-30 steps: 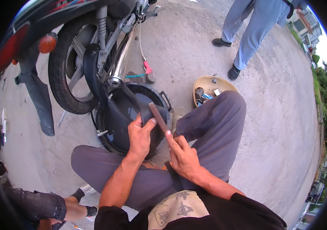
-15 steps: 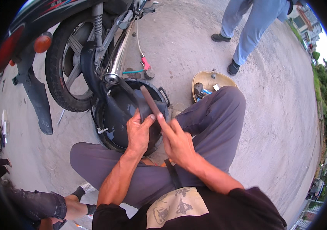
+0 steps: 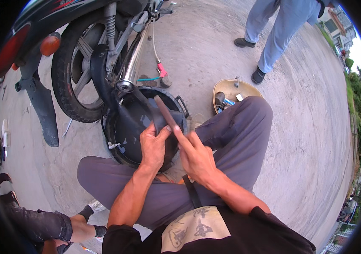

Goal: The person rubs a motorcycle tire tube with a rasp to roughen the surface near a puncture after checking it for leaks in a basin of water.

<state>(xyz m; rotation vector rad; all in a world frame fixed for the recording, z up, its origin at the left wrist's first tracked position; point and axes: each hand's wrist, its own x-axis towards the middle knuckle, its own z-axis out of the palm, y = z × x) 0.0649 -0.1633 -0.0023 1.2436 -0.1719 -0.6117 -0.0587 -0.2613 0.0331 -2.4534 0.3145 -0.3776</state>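
A black rubber inner tube (image 3: 159, 120) hangs from beside the motorcycle's rear wheel and runs over a round black basin (image 3: 108, 134) that holds dark water. My left hand (image 3: 152, 146) is closed on the tube, stretching part of it above the basin with the thumb on top. In my right hand (image 3: 196, 157) is a flat brownish file (image 3: 163, 109), its index finger laid along it. The file slants up and to the left, lying against or just over the tube's surface; exact contact is hard to tell. My fingers hide its near end.
The motorcycle's rear wheel (image 3: 75, 72) and exhaust pipe (image 3: 126, 84) stand just beyond the basin. A pink air nozzle (image 3: 161, 70) lies on the ground. Beyond my right knee sits a tan bowl (image 3: 248, 86) with small items. One person stands at far right; another is at lower left.
Both hands keep nearly the same place and grip, with the file still at the tube. The whole view has shifted slightly.
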